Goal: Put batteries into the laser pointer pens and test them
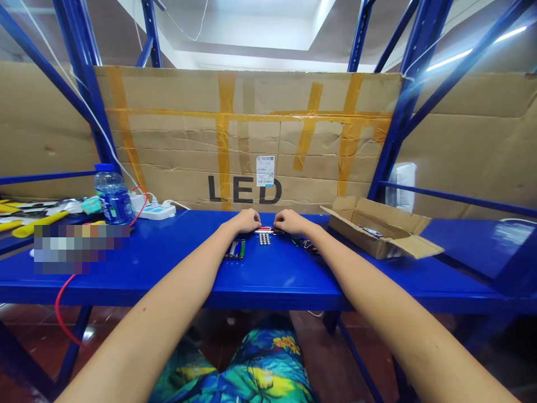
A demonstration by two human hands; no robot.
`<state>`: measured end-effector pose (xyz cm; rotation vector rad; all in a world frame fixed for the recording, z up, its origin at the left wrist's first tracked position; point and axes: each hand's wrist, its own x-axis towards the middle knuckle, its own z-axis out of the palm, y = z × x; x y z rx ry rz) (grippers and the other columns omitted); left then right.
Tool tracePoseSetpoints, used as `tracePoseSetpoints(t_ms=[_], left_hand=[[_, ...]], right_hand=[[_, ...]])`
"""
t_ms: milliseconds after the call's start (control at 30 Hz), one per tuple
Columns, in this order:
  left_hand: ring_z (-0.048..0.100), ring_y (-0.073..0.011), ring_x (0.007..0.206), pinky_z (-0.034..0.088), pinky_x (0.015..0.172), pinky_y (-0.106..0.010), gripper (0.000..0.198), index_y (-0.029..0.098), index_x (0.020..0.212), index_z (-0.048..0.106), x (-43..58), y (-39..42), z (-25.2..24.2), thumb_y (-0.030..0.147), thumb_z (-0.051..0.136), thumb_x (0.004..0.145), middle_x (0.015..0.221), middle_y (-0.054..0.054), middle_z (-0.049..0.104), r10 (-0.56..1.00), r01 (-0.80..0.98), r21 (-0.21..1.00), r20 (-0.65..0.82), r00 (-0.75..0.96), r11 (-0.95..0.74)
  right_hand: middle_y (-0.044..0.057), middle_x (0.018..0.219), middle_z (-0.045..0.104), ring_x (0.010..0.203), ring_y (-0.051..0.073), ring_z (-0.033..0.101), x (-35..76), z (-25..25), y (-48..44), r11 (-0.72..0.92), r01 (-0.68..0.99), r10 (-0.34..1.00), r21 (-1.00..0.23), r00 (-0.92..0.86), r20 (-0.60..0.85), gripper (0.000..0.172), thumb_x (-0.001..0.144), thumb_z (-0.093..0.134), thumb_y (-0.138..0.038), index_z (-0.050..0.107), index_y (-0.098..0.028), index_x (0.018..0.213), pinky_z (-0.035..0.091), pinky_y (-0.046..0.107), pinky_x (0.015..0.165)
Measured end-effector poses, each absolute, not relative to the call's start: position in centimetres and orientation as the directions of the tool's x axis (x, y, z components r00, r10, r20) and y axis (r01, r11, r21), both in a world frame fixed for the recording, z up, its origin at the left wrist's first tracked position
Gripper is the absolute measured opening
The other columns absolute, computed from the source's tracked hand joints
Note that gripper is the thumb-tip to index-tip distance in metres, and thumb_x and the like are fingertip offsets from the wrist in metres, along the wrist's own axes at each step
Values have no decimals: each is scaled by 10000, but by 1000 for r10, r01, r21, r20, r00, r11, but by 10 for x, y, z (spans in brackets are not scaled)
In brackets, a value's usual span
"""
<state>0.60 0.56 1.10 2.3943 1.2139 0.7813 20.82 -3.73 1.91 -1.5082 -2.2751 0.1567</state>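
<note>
My left hand and my right hand meet over the blue table, fingers curled. Between them they grip a small red and silver pen-shaped thing, held level. Just below it stands a cluster of small silver batteries. A few dark and green pen-like tubes lie by my left wrist. More small dark parts lie under my right wrist.
An open cardboard box sits at the right. A water bottle, a white power strip with a red cable and yellow tools are at the left. A taped cardboard sheet marked LED stands behind.
</note>
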Motion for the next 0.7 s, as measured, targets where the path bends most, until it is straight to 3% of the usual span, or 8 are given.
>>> tracePoseSetpoints(t_ms=[200,367,533,700], left_hand=[[600,-222,664,455,704,-328,29,205,651,719,7,2,13,197,692,644,656,-57,676,815,637,510,322,482,-579],[625,-215,774,454,723,-303,107,178,741,715,2,-16,33,203,621,697,793,-76,710,792,690,392,341,506,-609],[604,-166,738,431,668,-254,163,163,777,709,-16,-40,58,244,646,650,787,-42,711,791,758,270,27,611,-594],[591,-168,736,408,629,-245,235,169,799,725,-25,-45,64,298,687,606,778,-31,709,813,827,147,-155,562,-543]], right_hand=[[57,802,720,736,156,595,206,21,-39,402,856,906,-326,-319,279,164,806,565,-173,728,-151,797,385,235,654],[60,770,704,710,149,572,205,33,-57,430,844,882,-321,-318,347,181,814,552,-179,725,-125,808,377,243,653],[35,711,689,654,141,557,195,37,-89,559,751,827,-352,-476,298,195,800,573,-239,736,-135,773,375,250,611],[22,813,720,700,136,571,162,24,-106,739,530,663,-416,-682,308,260,813,563,-189,762,-167,977,404,245,663]])
